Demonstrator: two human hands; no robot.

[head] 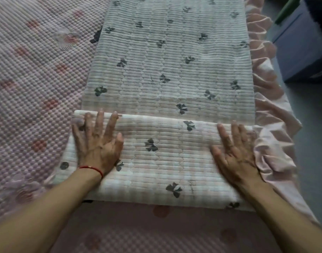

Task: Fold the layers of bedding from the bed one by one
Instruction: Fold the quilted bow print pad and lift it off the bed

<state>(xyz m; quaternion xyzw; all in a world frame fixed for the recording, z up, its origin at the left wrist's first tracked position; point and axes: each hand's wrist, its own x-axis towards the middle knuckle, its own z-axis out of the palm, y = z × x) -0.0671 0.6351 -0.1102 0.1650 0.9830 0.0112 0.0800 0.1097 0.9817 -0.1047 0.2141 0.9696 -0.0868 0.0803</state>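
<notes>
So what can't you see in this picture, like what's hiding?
- Head view: the far end of the bow-print quilt is cut off by the top edge.
- What lies under its folded part is hidden by the fold and by the left hand and right hand pressing flat on it.
- The dark blue box on the floor is cut by the right edge.
- The pink bedspread runs off the left edge.

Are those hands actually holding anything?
No. Left hand and right hand press flat on the quilted pad's folded near end, gripping nothing.
</notes>
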